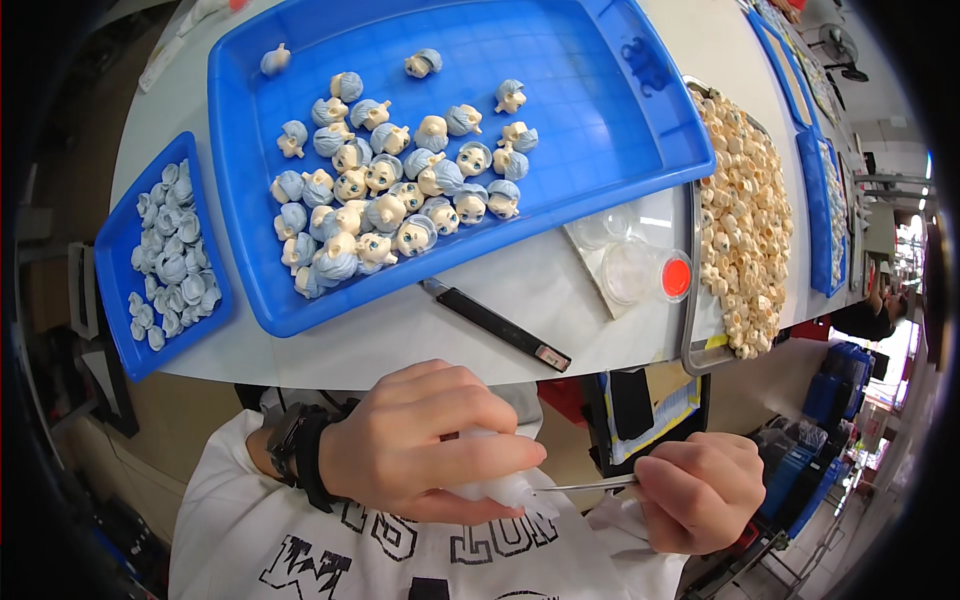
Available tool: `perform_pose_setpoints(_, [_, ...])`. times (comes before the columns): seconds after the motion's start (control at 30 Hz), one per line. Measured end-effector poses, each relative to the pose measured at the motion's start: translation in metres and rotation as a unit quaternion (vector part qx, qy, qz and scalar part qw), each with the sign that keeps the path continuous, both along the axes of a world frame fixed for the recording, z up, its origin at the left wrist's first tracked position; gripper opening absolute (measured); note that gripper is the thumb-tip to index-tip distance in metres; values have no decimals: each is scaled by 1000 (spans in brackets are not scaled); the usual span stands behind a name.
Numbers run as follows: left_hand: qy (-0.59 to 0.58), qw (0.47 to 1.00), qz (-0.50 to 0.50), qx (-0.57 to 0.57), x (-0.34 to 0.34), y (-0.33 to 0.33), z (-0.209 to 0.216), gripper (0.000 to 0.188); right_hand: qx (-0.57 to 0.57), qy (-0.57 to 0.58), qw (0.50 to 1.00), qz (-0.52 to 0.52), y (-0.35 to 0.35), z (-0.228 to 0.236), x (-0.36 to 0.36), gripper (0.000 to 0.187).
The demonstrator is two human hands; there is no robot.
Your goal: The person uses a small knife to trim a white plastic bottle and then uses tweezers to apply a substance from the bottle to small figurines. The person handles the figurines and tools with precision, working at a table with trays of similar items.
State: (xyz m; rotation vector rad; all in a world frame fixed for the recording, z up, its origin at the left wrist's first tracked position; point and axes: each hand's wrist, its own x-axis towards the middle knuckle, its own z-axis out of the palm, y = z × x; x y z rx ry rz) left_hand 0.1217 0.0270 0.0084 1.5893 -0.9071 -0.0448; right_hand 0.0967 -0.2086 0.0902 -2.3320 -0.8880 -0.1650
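Observation:
In front of my chest, my left hand is closed around a soft-looking, translucent white piece, mostly hidden by the fingers. My right hand pinches a thin metal tool; whether it has one prong or two I cannot tell. The tool's tip meets the end of the white piece. Beyond my hands, a large blue tray holds many small doll heads with pale blue hair, some with painted eyes. A black utility knife lies on the white table near its front edge.
At left, a smaller blue tray carries pale blue hair pieces. A metal tray of cream-coloured parts stands at right. Between trays sit clear round containers, one red inside. Farther right are more blue trays and a person.

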Motion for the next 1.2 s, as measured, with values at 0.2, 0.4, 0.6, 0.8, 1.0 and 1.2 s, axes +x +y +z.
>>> perform_pose_setpoints(0.2, [-8,998,35,45,-2,-2,-1,37,-72,23,997,-16,4,9,-2,30])
perform_pose_setpoints(0.4, [-35,990,100,94,-4,-5,2,39,-129,5,990,-56,16,11,-7,30])
perform_pose_setpoints(0.6, [-36,989,110,93,-4,-6,2,38,-132,-22,988,-71,21,7,-13,33])
perform_pose_setpoints(0.8, [-26,990,113,85,-4,-7,1,37,-149,-26,986,-66,25,9,-14,36])
perform_pose_setpoints(1.0, [-19,991,106,77,-4,-6,0,37,-127,-49,988,-75,25,1,-17,37])
perform_pose_setpoints(1.2, [-52,992,106,48,-1,-6,-2,38,-99,-12,991,-91,26,3,-23,41])
